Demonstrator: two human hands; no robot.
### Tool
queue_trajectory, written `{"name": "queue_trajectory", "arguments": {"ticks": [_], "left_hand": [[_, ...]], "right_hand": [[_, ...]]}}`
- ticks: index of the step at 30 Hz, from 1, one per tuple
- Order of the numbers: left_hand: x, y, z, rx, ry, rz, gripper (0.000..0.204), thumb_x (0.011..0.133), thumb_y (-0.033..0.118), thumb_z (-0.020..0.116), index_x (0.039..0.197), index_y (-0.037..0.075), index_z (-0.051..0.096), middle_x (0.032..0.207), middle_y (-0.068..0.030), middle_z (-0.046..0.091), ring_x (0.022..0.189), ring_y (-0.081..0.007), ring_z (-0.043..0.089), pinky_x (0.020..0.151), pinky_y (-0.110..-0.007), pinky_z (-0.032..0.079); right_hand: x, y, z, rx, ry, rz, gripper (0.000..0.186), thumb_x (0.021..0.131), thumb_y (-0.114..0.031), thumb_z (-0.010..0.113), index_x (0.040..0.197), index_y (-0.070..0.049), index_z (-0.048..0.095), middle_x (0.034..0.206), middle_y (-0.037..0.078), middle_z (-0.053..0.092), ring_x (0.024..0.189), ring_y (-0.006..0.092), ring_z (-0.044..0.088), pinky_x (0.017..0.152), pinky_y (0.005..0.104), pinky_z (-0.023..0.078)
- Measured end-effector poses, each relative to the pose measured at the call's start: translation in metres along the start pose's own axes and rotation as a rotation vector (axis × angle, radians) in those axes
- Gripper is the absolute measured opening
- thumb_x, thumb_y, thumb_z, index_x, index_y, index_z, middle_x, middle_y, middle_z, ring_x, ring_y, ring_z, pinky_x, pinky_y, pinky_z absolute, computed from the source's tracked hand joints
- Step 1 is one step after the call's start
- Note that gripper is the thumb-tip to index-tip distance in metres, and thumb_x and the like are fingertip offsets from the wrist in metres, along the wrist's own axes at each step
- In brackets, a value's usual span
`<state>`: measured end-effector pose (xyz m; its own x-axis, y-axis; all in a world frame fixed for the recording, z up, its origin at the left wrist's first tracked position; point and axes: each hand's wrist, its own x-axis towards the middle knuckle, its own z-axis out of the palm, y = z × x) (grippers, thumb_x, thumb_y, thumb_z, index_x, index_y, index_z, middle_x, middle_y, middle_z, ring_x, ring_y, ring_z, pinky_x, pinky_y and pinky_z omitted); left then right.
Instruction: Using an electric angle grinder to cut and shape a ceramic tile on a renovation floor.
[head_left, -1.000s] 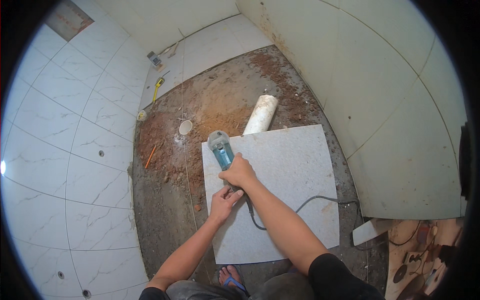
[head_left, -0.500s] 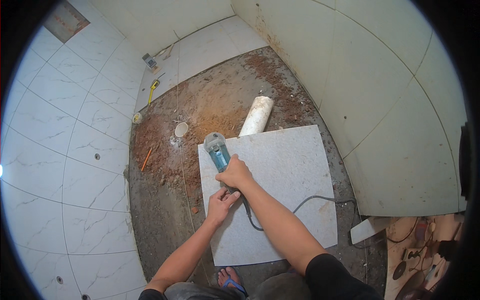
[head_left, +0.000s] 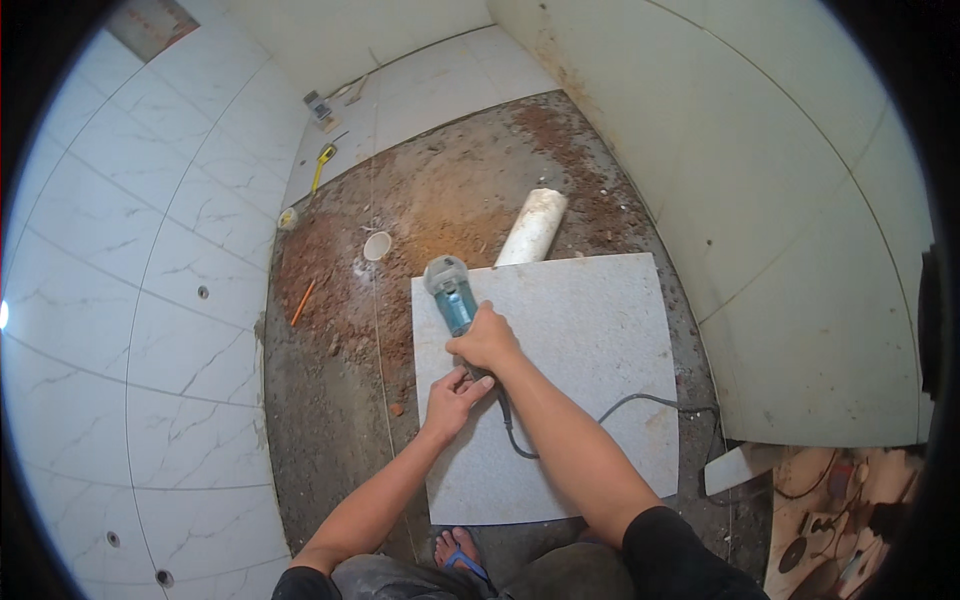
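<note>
A teal angle grinder with a rounded metal guard lies over the far left corner of a large pale tile. My right hand is wrapped around its body from above. At the grinder's rear end, beside the cord, my left hand has its fingers curled and pinched against the tool. The black cord loops from the tool across the tile to the right. The grinder's disc is hidden from this angle.
Beyond the tile lie a white pipe, a round pipe opening, an orange pencil-like stick and a yellow tape measure. Reddish rubble covers the floor. Tools and cables lie at the lower right, near a tile offcut.
The whole view has shifted slightly, so the scene sits a little farther right. Both hands keep their places on the grinder, and the grinder stays over the same corner.
</note>
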<state>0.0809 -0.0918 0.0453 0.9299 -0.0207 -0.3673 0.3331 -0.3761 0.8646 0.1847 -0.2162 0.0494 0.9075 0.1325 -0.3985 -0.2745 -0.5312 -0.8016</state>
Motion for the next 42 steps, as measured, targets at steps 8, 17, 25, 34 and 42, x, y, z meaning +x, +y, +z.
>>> {"name": "queue_trajectory", "arguments": {"ticks": [8,17,25,34,42], "left_hand": [[-0.005,0.004,0.001,-0.170,0.008,0.087,0.032,0.092,0.029,0.078,0.094,-0.001,0.066,0.075,0.0051,0.057,0.070,-0.0042,0.046,0.063,-0.024,0.039],[0.001,-0.010,-0.002,-0.198,0.001,0.133,0.029,0.091,0.026,0.079,0.092,0.000,0.066,0.079,0.0030,0.063,0.071,-0.0044,0.048,0.062,-0.025,0.040],[0.011,-0.025,-0.003,-0.138,-0.040,0.109,0.026,0.094,0.020,0.075,0.103,-0.003,0.068,0.088,-0.0019,0.070,0.081,-0.0063,0.058,0.074,-0.026,0.048],[-0.002,-0.005,-0.006,-0.080,-0.022,0.084,0.030,0.090,0.026,0.079,0.093,-0.002,0.067,0.078,0.0003,0.065,0.071,-0.0060,0.051,0.065,-0.026,0.044],[0.002,-0.009,-0.003,-0.174,0.004,0.135,0.030,0.091,0.026,0.078,0.093,-0.002,0.067,0.073,0.0039,0.057,0.069,-0.0059,0.043,0.061,-0.026,0.037]], "right_hand": [[0.001,-0.001,0.005,-0.049,0.043,-0.022,0.082,0.064,-0.033,0.085,0.125,0.009,0.050,0.112,0.031,0.069,0.107,0.0436,0.069,0.093,0.0460,0.056],[0.001,-0.002,0.010,-0.062,0.118,-0.045,0.078,0.063,-0.030,0.082,0.120,0.013,0.051,0.109,0.034,0.069,0.104,0.0455,0.070,0.092,0.0454,0.056],[0.001,-0.006,0.011,-0.094,0.129,-0.079,0.076,0.064,-0.031,0.083,0.119,0.011,0.052,0.107,0.034,0.069,0.103,0.0463,0.070,0.091,0.0464,0.056],[-0.002,-0.002,0.011,-0.104,0.109,-0.023,0.076,0.065,-0.032,0.082,0.121,0.009,0.052,0.109,0.032,0.070,0.105,0.0448,0.069,0.093,0.0460,0.056],[0.001,-0.001,0.011,-0.090,0.113,-0.059,0.076,0.064,-0.030,0.083,0.120,0.010,0.051,0.108,0.033,0.070,0.104,0.0458,0.069,0.091,0.0468,0.056]]}}
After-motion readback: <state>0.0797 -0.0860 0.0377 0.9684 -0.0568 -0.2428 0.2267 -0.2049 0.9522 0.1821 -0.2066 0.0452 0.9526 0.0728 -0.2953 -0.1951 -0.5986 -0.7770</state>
